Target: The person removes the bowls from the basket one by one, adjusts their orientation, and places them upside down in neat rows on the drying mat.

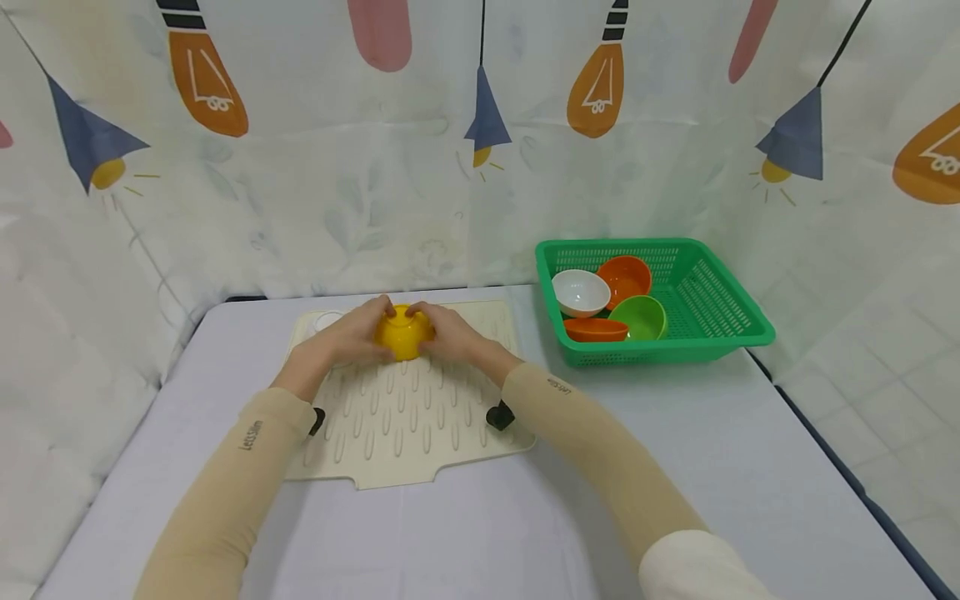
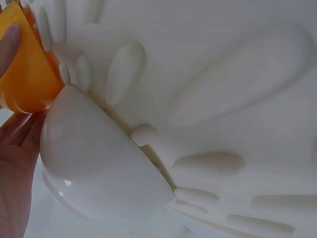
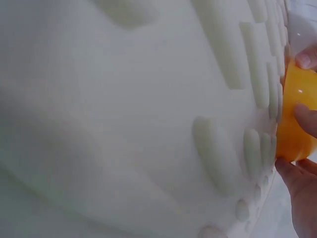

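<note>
A yellow bowl (image 1: pixel 405 335) stands upside down on the cream ridged drying mat (image 1: pixel 405 450), toward its far side. My left hand (image 1: pixel 351 335) grips its left side, and my right hand (image 1: pixel 453 335) grips its right side. In the right wrist view, fingers and a thumb lie on the yellow bowl (image 3: pixel 292 134) right at the mat's surface. An overturned white bowl (image 2: pixel 99 158) rests on the mat beside it, close to the left hand. From the head view, only part of that white bowl (image 1: pixel 327 319) shows behind the left hand.
A green basket (image 1: pixel 720 343) stands at the back right of the table (image 1: pixel 637 433). It holds a white bowl (image 1: pixel 581 292), an orange bowl (image 1: pixel 626 279), a green bowl (image 1: pixel 641 317) and another orange piece (image 1: pixel 596 330). A printed curtain (image 1: pixel 300 208) hangs behind the table.
</note>
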`<state>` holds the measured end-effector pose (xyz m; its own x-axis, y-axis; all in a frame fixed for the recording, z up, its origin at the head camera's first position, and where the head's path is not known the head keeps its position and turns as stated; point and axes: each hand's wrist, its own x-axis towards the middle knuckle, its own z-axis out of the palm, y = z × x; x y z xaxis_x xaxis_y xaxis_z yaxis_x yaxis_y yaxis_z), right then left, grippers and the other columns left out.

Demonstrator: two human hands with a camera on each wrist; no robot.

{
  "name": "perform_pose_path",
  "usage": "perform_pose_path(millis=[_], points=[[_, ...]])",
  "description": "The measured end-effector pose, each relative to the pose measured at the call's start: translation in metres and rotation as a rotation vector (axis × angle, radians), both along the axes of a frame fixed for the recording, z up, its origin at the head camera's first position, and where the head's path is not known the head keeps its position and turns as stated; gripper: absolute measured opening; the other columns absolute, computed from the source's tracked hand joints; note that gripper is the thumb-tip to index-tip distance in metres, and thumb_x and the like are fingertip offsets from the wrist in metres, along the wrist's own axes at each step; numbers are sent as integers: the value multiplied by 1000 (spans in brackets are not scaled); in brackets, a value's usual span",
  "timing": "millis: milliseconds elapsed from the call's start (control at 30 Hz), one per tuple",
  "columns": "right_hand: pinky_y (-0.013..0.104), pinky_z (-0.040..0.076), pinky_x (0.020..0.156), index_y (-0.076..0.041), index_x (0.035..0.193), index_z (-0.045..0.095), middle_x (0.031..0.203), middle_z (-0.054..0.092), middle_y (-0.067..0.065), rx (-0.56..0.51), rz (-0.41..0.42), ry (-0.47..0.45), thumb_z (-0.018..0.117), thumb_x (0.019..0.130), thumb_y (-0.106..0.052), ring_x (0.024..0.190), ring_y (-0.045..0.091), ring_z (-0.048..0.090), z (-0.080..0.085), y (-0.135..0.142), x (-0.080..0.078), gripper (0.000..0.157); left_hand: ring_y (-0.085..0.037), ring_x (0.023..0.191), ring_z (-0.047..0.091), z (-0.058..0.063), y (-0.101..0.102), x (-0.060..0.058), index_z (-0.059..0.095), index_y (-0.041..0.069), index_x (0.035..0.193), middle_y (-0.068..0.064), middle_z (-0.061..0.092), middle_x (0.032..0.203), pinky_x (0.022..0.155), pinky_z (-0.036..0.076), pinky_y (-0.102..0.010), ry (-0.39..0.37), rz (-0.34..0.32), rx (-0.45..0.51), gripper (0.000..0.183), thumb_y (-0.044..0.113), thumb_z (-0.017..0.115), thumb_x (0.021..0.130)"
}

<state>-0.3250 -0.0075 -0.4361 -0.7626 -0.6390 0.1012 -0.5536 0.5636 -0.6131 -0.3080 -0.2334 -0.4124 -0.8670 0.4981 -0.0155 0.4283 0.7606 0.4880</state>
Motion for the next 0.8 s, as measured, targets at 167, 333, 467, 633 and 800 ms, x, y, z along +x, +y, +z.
perform_pose_path(millis=[167, 333, 467, 633, 800], points=[[29, 33, 116, -11, 146, 50, 150, 51, 7, 3, 29, 15, 70, 97, -5, 139, 22, 45, -3, 3, -1, 53, -37, 115, 54, -1, 2, 2, 44, 1, 128, -22, 54, 130, 103, 43, -53, 8, 23, -28, 66, 12, 88, 81], [27, 41, 108, -11, 148, 52, 153, 47, 11, 11, 40, 32, 69, 98, -7, 135, 24, 47, -5, 7, -1, 53, -38, 115, 54, 2, 6, 4, 47, 0, 127, -24, 56, 128, 104, 43, -54, 48, 13, -61, 63, 9, 89, 80], [27, 46, 103, -11, 149, 52, 154, 45, 14, 12, 45, 25, 69, 99, -9, 133, 26, 49, -4, 8, 0, 53, -39, 117, 52, 7, 8, 8, 49, -1, 126, -25, 55, 129, 107, 41, -55, 55, 25, -78, 58, 9, 86, 83], [26, 47, 100, -12, 149, 51, 155, 43, 14, 16, 55, 24, 69, 99, -11, 132, 26, 49, -2, 9, 1, 54, -41, 123, 50, 11, 8, 12, 50, -1, 128, -24, 53, 133, 112, 35, -59, 49, 43, -91, 53, 13, 82, 89], [30, 47, 104, -12, 151, 49, 158, 40, 15, 39, 74, 29, 69, 99, -11, 137, 28, 47, 0, 11, 2, 55, -47, 136, 41, 12, 5, 15, 51, 0, 134, -25, 48, 142, 117, 16, -69, 103, 80, -91, 53, 25, 76, 95]])
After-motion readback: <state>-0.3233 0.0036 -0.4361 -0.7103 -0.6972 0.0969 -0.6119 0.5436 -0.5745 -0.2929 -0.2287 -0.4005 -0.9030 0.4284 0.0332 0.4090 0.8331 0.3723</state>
